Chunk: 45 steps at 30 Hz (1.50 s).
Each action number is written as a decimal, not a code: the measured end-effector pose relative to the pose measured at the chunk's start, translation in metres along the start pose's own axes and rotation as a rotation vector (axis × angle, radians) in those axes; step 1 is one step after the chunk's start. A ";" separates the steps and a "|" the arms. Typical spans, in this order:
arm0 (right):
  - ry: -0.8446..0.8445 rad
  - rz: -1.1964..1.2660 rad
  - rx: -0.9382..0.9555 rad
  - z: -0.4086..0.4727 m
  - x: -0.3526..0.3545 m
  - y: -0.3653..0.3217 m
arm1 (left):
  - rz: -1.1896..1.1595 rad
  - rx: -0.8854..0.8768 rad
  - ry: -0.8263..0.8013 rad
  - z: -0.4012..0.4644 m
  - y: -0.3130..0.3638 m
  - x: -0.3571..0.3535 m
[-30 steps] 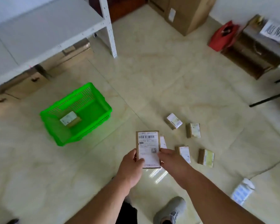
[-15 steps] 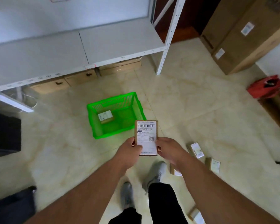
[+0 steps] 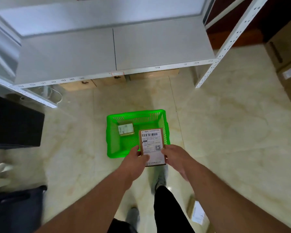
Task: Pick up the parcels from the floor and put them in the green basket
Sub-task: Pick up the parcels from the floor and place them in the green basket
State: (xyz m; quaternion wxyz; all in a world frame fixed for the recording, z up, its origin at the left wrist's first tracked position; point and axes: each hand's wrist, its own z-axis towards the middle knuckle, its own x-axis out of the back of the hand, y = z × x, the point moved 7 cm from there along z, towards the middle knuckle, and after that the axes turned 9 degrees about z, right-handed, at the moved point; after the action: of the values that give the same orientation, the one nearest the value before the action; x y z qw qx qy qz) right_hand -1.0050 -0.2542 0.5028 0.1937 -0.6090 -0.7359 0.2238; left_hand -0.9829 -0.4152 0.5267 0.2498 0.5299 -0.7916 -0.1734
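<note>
Now that you've stepped up to the basket (image 3: 165,130), both hands (image 3: 136,163) (image 3: 175,157) grip the parcel (image 3: 152,146) over its near edge — seemingly ready to drop.

Glossy cream tiled floor (image 3: 225,132) bearing green basket (image 3: 112,148), cardboard boxes (image 3: 107,82) under the shelf, one parcel (image 3: 197,214).

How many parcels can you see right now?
3: one parcel in the green basket at, one held by both hands, one on the floor at lower right. Others may lie out of view.
</note>
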 end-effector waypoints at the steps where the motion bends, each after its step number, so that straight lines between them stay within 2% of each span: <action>1: -0.012 -0.044 -0.001 0.020 0.003 -0.004 | -0.016 0.012 -0.002 0.020 0.001 -0.001; 9: -0.016 -0.328 -0.011 0.198 0.006 -0.003 | -0.159 0.107 0.032 0.182 -0.024 -0.006; 12: 0.010 -0.389 -0.029 0.273 0.001 0.023 | -0.210 0.131 0.041 0.256 -0.055 -0.010; 19: 0.005 -0.727 0.030 0.432 -0.017 0.081 | -0.478 0.311 0.027 0.403 -0.149 -0.034; 27: -0.032 -1.261 0.248 0.522 -0.049 0.080 | -0.738 0.388 -0.013 0.495 -0.196 -0.058; 33: -0.111 -1.487 0.307 0.560 -0.080 0.065 | -0.949 0.392 -0.012 0.534 -0.199 -0.056; 37: -0.137 -1.519 0.311 0.574 -0.090 0.065 | -1.018 0.375 0.002 0.549 -0.200 -0.052; 41: -0.174 -1.274 0.291 0.579 -0.096 0.072 | -1.071 0.363 0.035 0.550 -0.202 -0.047; 45: -0.047 -1.057 0.273 0.568 -0.077 0.081 | -1.026 0.379 0.031 0.533 -0.201 -0.051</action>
State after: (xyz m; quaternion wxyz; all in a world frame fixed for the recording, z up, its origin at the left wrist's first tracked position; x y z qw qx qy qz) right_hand -1.2422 -0.3704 -0.0127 0.3407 -0.1202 -0.9101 0.2029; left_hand -1.1244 -0.4383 -0.0266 0.0450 0.8864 -0.4450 -0.1192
